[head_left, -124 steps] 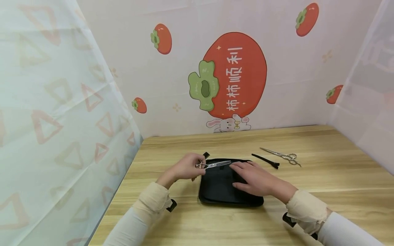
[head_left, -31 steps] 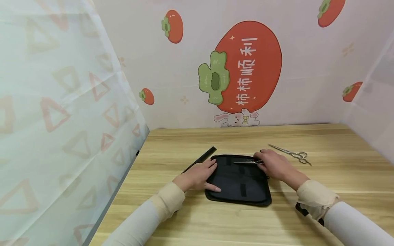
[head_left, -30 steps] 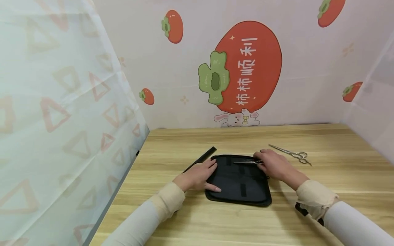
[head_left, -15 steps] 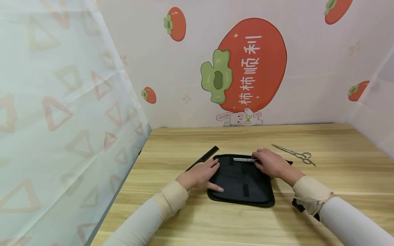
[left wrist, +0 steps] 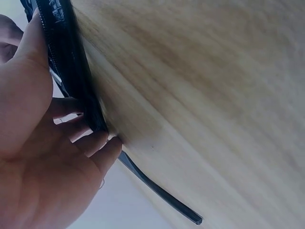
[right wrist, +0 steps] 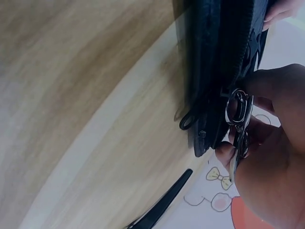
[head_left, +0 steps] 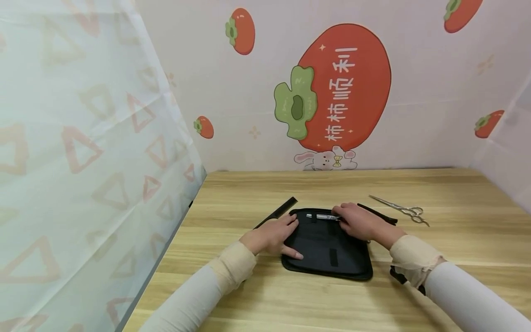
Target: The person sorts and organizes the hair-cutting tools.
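My right hand [head_left: 356, 220] grips a pair of silver scissors [head_left: 325, 216] over the upper part of a flat black zip case [head_left: 309, 249]. Their blades point left, and a narrow black elastic loop [head_left: 314, 218] crosses them near the tip. In the right wrist view, the scissors' finger rings [right wrist: 240, 114] show between fingers and thumb. My left hand [head_left: 274, 235] rests on the left edge of the case, its thumb spread over the inner face. The left wrist view shows these fingertips [left wrist: 112, 148] against the case's edge, uncurled.
A black comb [head_left: 286, 207] lies behind my left hand, partly hidden by it. To the right of the case are a black hair clip [head_left: 379, 214], partly behind my right hand, and a second pair of scissors [head_left: 400, 209]. A patterned cloth [head_left: 232, 152] hangs behind the wooden table [head_left: 315, 302].
Earlier the scissors were in the left hand; the right hand now holds them. In the last second they moved left, their tip passing the loop. The left hand stayed on the case.
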Demonstrator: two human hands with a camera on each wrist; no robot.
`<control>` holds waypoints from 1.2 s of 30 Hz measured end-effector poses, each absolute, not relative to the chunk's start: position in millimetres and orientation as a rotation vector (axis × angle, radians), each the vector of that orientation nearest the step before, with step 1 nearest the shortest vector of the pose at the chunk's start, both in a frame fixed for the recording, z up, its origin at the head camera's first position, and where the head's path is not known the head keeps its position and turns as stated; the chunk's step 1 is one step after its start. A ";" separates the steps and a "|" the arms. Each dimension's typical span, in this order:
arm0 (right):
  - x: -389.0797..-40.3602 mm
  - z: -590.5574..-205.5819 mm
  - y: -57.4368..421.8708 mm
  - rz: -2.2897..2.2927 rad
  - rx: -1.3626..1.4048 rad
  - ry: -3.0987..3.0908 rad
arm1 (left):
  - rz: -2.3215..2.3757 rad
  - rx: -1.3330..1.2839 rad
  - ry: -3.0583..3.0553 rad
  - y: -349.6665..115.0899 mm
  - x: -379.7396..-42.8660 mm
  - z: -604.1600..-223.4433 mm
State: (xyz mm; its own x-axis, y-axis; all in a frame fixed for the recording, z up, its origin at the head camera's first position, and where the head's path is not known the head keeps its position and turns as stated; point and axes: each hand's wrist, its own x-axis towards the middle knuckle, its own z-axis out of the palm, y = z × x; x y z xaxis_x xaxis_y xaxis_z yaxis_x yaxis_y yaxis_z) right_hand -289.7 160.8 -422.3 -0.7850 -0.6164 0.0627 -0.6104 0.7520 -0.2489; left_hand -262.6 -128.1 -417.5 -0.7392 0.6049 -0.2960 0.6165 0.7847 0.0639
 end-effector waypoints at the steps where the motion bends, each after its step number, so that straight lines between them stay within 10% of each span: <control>1: -290.2 -422.5 160.3 -0.397 -1.021 2.916 | -0.054 0.940 2.677 -127.7 -262.7 -417.9; 36: -279.2 -399.0 187.6 -0.350 -0.992 2.954 | -0.065 0.955 2.631 -131.8 -268.1 -415.7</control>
